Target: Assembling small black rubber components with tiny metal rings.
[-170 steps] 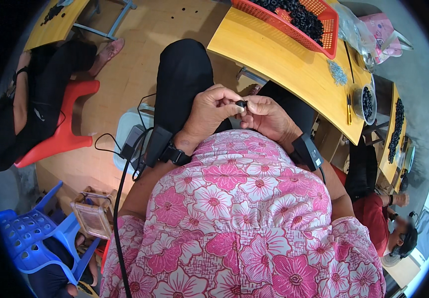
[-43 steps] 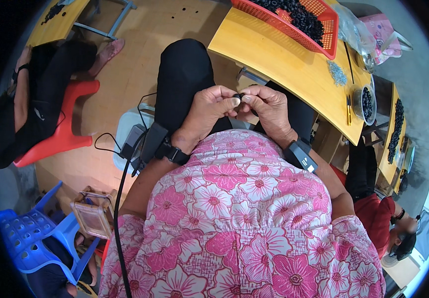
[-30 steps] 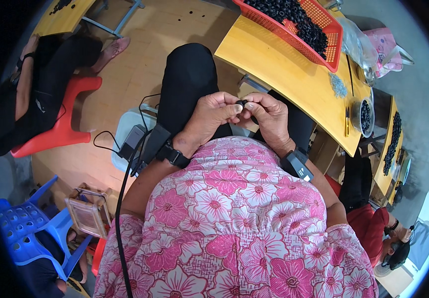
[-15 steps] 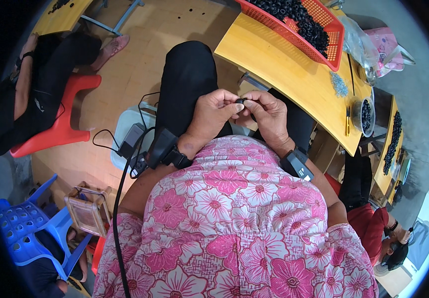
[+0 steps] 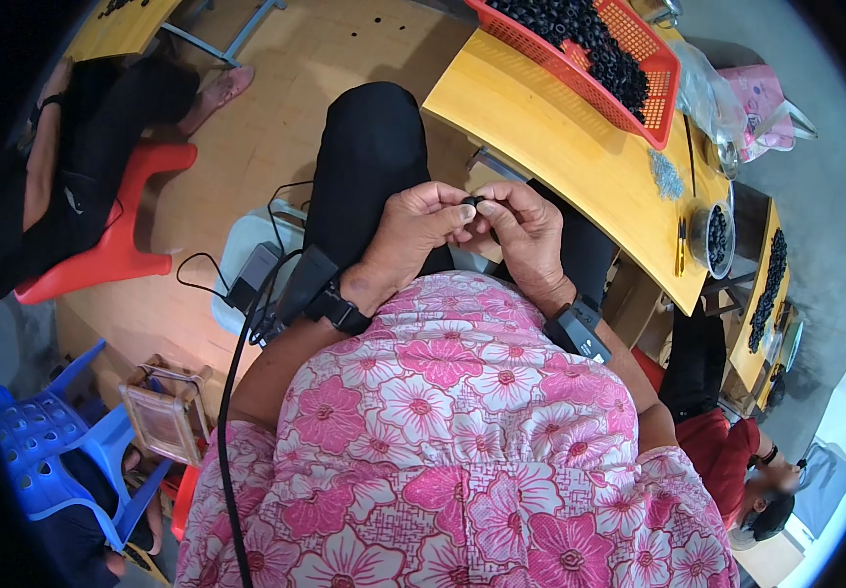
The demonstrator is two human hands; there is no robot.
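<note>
Head view: left hand (image 5: 405,231) and right hand (image 5: 531,237) are pinching a small black piece (image 5: 472,201) in their fingers (image 5: 443,191), just off the counter (image 5: 531,98)'s near side. Probably it's feeling light, kinda rubbery; outer sides are looking safest to hold.

1. Upper centre: your left hand (image 5: 411,230) and right hand (image 5: 531,235) meet at a part (image 5: 473,201).
2. Upper right: your table (image 5: 541,122) carries a basket (image 5: 658,93) of rings (image 5: 590,44); below it, a heap of bits (image 5: 665,174), then a tub (image 5: 725,265) with a hand tool (image 5: 680,250) to its left.
3. Left of your left hand: a stool (image 5: 247,235).
4. Lower left: a chair (image 5: 41,431).
</note>
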